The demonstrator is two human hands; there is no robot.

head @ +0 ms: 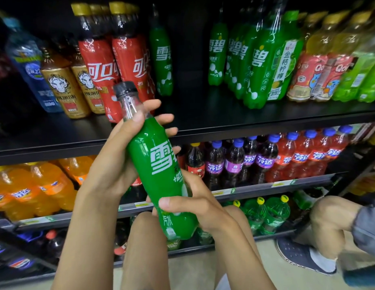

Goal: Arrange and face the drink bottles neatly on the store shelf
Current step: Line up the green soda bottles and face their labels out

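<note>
before the dark shelving unit [203, 114] a person crouches, knees up, both hands raised. its upper board carries red cola bottles [98, 65] on the left, one lone green bottle [162, 59] just beside them, then a bare stretch of board, then a tight row of green bottles [255, 65] further right. the board below holds orange soda bottles [36, 185] on the left and purple-labelled bottles [234, 162] on the right. off the shelf, in front of the upper board's edge, the held green bottle [159, 164] hangs in the air, tilted with its top up and to the left, its white lettering turned towards the person. the left hand [111, 164] curls round the bottle's shoulder and clear neck, fingers behind, thumb laid on the front. the right hand [195, 204] grips the lower body, thumb across the front, fingers wrapped behind. a black cap [125, 88] sits on the neck, above the left thumb.
</note>
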